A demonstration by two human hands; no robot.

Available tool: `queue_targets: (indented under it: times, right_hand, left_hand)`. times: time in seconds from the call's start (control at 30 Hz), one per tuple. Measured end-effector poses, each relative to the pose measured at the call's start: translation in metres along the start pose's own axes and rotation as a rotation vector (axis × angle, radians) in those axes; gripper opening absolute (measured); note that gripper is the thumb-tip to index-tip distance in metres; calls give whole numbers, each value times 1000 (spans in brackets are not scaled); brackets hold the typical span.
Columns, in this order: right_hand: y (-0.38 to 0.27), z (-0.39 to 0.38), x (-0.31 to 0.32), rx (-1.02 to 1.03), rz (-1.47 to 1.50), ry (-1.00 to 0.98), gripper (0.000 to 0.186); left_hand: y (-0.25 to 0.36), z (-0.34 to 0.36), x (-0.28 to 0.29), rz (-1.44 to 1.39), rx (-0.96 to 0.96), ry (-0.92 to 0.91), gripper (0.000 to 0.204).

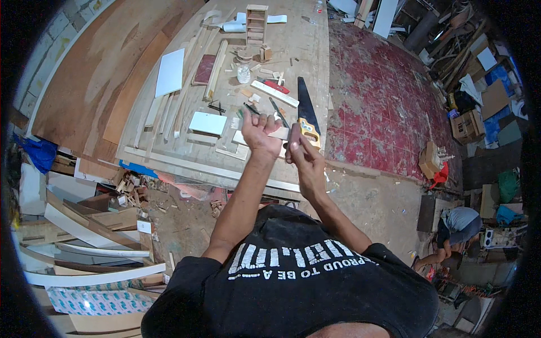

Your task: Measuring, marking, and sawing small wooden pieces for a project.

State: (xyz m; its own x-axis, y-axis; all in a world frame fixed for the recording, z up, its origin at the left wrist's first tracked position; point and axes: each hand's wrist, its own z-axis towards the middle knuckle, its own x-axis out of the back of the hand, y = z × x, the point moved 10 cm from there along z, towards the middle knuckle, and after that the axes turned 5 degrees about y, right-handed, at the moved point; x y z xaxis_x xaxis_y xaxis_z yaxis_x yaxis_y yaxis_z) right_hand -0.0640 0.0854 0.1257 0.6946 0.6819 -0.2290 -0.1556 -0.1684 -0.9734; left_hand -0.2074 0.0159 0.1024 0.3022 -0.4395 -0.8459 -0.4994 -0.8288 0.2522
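Observation:
My left hand [262, 132] is closed on a small pale wood piece [278, 133] above the worktable. My right hand [303, 159] grips a narrow reddish-brown block [294, 135] at the right end of that piece; whether the two touch is unclear. A hand saw [306, 98] with a yellow handle lies just beyond my right hand. A white board [207, 123] lies left of my hands. Above them are a pale wood strip [273, 93], a red tool [277, 86] and a clear jar [243, 75].
The worktable [186, 25] holds strips, scraps and a small shelf box [256, 22]. A large plywood sheet [84, 84] stands left, curved boards [90, 253] lower left. Right are a red tiled surface [377, 84], cartons [428, 160] and a crouching person [459, 225].

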Motion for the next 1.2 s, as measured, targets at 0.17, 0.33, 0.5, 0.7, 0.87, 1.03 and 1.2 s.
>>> queue_targets:
  times: [0.17,0.33,0.5,0.7,0.87,1.03,1.2]
  right_hand:
    - [-11,53,6,24,-70,58,46]
    - [0,10,9,46,-177,67,48]
    - [-44,65,15,240,-339,75,46]
    - [-63,2,-9,662,-1019,-56,33]
    - [-77,25,-2,560,-1012,-75,27]
    - [-69,9,-8,590,-1087,-61,30]
    - [-71,-19,-21,717,-1106,-69,28]
  left_hand:
    - [-3,-4,-3,40,1,-1,47]
    - [-6,7,-5,-2,28,-36,48]
    - [-16,-1,-3,64,58,-60,46]
    - [-16,10,0,165,-29,-100,46]
    - [-12,11,5,81,25,-94,46]
    - [-15,0,2,122,11,-149,48]
    - [-4,-1,3,97,-19,-147,49]
